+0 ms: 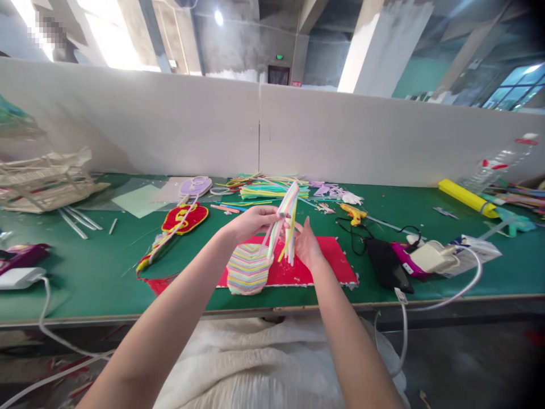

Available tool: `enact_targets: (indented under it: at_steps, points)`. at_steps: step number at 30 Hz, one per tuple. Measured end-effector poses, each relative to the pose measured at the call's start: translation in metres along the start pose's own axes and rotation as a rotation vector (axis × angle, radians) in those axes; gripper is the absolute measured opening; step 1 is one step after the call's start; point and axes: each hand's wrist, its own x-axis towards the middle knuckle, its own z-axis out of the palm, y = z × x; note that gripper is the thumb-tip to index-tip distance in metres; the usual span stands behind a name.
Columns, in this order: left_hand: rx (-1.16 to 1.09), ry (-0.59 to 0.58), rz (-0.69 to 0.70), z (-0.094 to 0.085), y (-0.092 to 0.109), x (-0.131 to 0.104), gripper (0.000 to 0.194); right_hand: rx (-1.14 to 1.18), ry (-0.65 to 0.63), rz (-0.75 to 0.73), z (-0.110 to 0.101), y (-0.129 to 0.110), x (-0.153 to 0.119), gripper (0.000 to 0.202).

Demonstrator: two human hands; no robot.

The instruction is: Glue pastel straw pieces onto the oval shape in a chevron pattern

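Note:
A bundle of pastel pipe cleaners [289,201], pink, white, green and yellow, is raised above the table, its loose ends hanging down. My left hand [255,220] is closed round the bundle from the left, fingers pinching near its middle. On the other side, my right hand [308,245] has its fingers against the hanging strands, partly hidden behind them, with the thumb pointing up. Below lies a striped rounded piece made of pastel pipe cleaners [248,270], resting partly on a red board [327,261].
Behind my hands lies a pile of pipe cleaners [272,190]. A yellow glue gun [353,214], black power bank [387,264] and white cables are at right. A red-and-yellow ornament [186,218] and purple piece [195,186] lie left. A white partition [179,125] closes the back.

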Motion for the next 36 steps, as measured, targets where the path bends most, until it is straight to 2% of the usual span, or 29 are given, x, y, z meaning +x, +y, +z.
enact_targets:
  at_steps: [2, 4, 6, 9, 15, 21, 25, 29, 33, 36]
  points:
    - [0.027, 0.027, 0.008, -0.007, -0.003, 0.004, 0.029, 0.039, -0.043, 0.05, 0.001, -0.003, -0.005, 0.058]
    - [0.084, 0.091, 0.005, -0.017, -0.009, 0.009, 0.027, 0.055, 0.031, 0.036, 0.002, -0.004, -0.007, 0.044]
    - [0.109, 0.134, -0.005, -0.026, -0.016, 0.013, 0.026, 0.069, 0.054, -0.006, 0.002, -0.004, -0.008, 0.035]
    - [0.125, 0.184, -0.02, -0.037, -0.026, 0.015, 0.027, 0.073, -0.018, -0.025, 0.002, -0.002, -0.008, 0.034]
    - [0.147, 0.287, -0.011, -0.045, -0.043, 0.02, 0.033, 0.056, -0.006, -0.019, 0.002, 0.001, -0.006, 0.024]
    - [0.098, 0.25, -0.021, -0.037, -0.046, 0.018, 0.035, 0.032, 0.041, -0.058, 0.002, 0.002, -0.005, 0.023]
    - [0.089, 0.228, -0.051, -0.027, -0.045, 0.017, 0.036, 0.044, 0.083, -0.092, -0.002, 0.004, -0.001, 0.024]
    - [0.118, 0.216, -0.085, -0.013, -0.051, 0.022, 0.042, 0.054, 0.094, -0.114, -0.001, 0.005, -0.001, 0.024]
    - [0.179, 0.195, -0.077, 0.0, -0.06, 0.026, 0.034, -0.026, 0.029, -0.088, 0.005, 0.005, -0.004, 0.036]
    - [0.243, 0.206, -0.046, 0.002, -0.065, 0.027, 0.025, -0.139, 0.121, -0.064, 0.006, 0.009, -0.005, 0.043]
